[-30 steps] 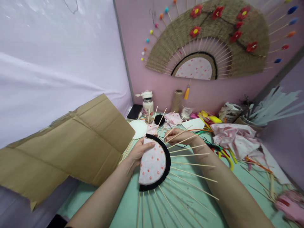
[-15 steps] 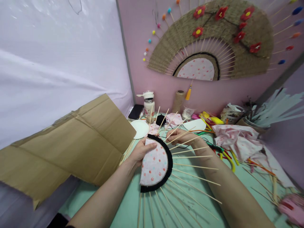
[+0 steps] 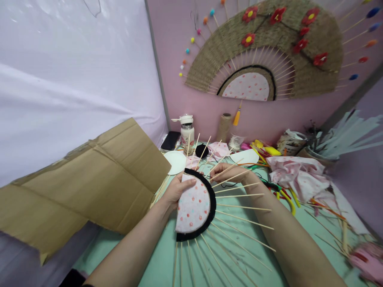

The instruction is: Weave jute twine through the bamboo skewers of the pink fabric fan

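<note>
My left hand [image 3: 176, 189] grips a half-round fan base [image 3: 194, 205] by its upper left edge, thumb lying on the flower-print fabric front. Black yarn trim [image 3: 213, 203] runs along its curved rim, and thin bamboo sticks [image 3: 243, 207] fan out from it. Behind the upper sticks, my right hand [image 3: 223, 172] is closed in a pinch on a strand of black yarn [image 3: 206, 175], close to the rim. Loose yarn trails below that hand. The sticks partly cover its fingertips, and my left fingers are hidden behind the base.
A bent cardboard sheet [image 3: 119, 171] stands at left. A black yarn ball [image 3: 202, 150], white bottle [image 3: 187, 133], phone [image 3: 170, 140] and twine roll [image 3: 224, 126] sit at the back. Pliers [image 3: 287, 199], crumpled fabric [image 3: 299, 175] and loose sticks lie right. A finished fan [image 3: 266, 52] hangs on the wall.
The fan base and its sticks have shifted very slightly left. My right fingers have moved a little beside the rim, still pinching the yarn. My left hand keeps its hold.
</note>
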Motion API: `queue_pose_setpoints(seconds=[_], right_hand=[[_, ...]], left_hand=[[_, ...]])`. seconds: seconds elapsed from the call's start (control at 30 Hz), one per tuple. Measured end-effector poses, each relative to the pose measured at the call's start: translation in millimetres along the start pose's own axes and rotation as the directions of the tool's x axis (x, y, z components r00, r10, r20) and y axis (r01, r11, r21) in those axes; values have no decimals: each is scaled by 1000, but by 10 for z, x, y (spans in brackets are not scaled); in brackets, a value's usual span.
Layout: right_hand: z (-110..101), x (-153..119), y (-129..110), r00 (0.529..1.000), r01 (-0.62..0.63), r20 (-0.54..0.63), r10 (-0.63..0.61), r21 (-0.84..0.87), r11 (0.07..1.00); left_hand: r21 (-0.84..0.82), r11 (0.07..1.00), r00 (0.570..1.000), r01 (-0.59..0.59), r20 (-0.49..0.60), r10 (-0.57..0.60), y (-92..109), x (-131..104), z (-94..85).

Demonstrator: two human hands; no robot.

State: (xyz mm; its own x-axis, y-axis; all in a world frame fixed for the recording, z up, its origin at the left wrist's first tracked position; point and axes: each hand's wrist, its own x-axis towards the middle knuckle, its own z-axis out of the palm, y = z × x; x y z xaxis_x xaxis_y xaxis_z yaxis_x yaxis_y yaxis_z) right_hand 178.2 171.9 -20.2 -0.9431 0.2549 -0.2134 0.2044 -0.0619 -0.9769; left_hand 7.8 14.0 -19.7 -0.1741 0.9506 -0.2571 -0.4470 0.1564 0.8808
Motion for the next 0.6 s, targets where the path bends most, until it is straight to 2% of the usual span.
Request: queue_pose_setpoints(seconds=[0.13,0.3,0.47,0.6], right_hand=[[-114,-63,29,998,19,-59,-18,28,999],[-333,-213,120,976,150,-176,-126,133,980],[-492,-324,80,920,303,-339,-196,299,905],[-520,-357,-51,843,405,-489,-224,304,862]], left_hand=[[-19,1000,1000,6,-15,-7,-5,8,-17],[-77,997,1000,17,4,-16,-9,29,-36],[-97,995,999,32,21,-30,-17,21,-31],[-50,997,998,67,14,-66,-49,16,-29]])
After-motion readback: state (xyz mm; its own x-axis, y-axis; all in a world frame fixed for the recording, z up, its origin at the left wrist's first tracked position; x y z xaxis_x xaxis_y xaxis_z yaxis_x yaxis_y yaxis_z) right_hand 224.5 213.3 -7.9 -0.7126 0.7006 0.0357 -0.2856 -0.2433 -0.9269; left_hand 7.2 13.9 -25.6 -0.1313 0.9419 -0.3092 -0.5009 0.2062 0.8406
